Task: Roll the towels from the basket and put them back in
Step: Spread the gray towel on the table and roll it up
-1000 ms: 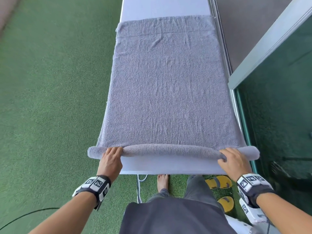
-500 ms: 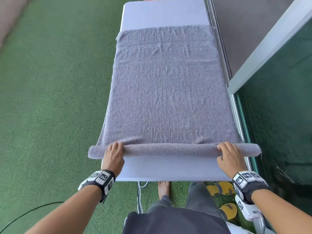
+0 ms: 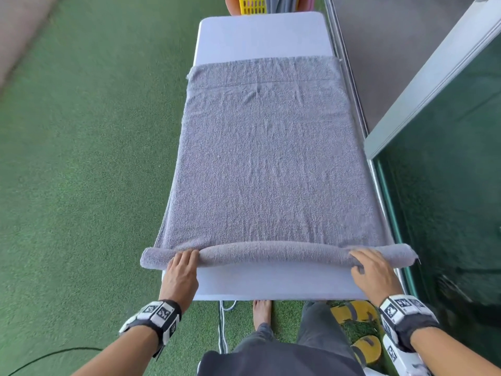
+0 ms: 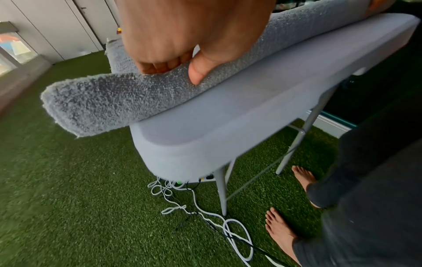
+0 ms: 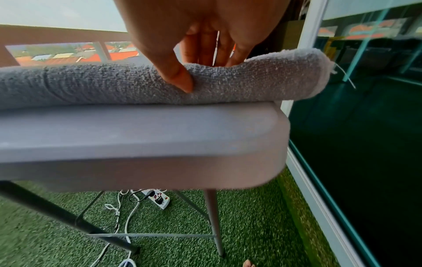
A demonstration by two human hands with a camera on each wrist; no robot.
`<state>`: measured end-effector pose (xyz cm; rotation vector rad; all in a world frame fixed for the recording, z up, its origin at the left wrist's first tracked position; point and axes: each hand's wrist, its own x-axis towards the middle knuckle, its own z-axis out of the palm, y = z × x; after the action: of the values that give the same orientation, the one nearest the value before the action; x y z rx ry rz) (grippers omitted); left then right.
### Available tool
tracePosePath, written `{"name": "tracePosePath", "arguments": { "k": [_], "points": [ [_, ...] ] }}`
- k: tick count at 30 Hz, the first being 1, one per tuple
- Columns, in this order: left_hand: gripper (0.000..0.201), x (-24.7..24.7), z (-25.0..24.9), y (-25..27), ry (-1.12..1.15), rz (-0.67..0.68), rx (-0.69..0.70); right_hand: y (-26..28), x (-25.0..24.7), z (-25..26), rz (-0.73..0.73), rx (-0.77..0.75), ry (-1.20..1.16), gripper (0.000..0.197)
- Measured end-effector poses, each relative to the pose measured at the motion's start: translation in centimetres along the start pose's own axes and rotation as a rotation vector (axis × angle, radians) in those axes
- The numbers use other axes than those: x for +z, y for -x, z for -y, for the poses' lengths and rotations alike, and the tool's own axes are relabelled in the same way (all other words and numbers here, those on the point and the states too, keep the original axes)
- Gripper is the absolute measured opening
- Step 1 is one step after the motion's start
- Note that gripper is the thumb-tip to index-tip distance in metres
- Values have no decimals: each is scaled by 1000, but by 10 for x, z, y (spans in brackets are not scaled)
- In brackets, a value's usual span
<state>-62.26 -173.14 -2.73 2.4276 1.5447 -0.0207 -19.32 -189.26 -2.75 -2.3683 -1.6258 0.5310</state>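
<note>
A grey towel (image 3: 268,164) lies flat along a narrow white table (image 3: 260,36). Its near end is wound into a thin roll (image 3: 273,253) that sticks out past both table sides. My left hand (image 3: 183,263) grips the roll near its left end, fingers curled over the top and thumb against the near side (image 4: 196,72). My right hand (image 3: 363,263) grips it near the right end, thumb pressed into the near side (image 5: 180,79) and fingers over the top. A yellow basket (image 3: 250,4) with grey cloth in it shows beyond the table's far end.
Green artificial turf (image 3: 81,172) lies left of and under the table. A glass wall with a metal frame (image 3: 433,85) runs close along the right. White cables and a power strip (image 5: 160,199) lie under the table. My bare feet and yellow sandals (image 3: 355,313) are at the near end.
Both hands have turned the roll away from me, so it is thicker and lies farther up the table. More bare table shows at the near end, and the basket has come into view.
</note>
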Motion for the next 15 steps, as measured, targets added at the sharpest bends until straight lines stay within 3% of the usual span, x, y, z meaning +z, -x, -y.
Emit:
{"name": "tracePosePath", "arguments": {
  "k": [5,9,14,15],
  "points": [
    [42,6,2,32,-13,56,-5,30,9,-3,77,86,-7,32],
    [31,0,6,23,43,47,18,23,3,2,115,96,37,29],
    [25,-14,4,-8,15,-24,-53,-10,-10,12,-11,86,124,24],
    [26,-15,4,-12,-16,-30,-43,-14,-9,14,-11,63,144,33]
  ]
}}
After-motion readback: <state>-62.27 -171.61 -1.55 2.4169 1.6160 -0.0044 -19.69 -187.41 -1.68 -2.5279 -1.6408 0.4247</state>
